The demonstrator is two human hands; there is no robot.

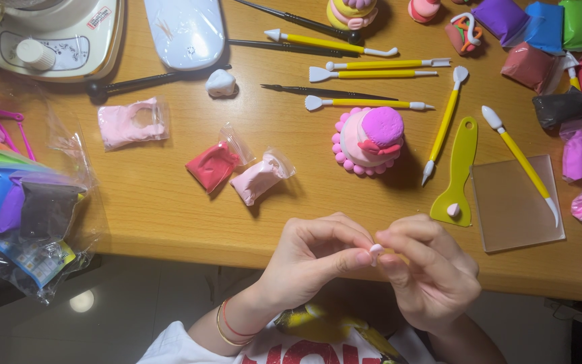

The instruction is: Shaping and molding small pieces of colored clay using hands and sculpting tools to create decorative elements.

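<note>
Head camera looks down, and I see the big wooden surface [170,216] first. Many soft clay bags and yellow shaping sticks lie on it. A little clay cake [370,140], pink and white with a purple top, sits near the middle. A green scraper [458,176] lies to its right, next to a clear square plate [516,205].

Lower down, past the near edge of the surface, I see both hands close together. The left hand [311,259] and the right hand [429,273] meet fingertip to fingertip. Each grip is pinched shut on a tiny clay ball [375,249], pale pink and almost white. The ball sits right between the two hands, touching the fingers of both. Neither hand is nearer than the other. It is too small and round for me to tell any long side. The cake lies straight above it, farther from me.
</note>
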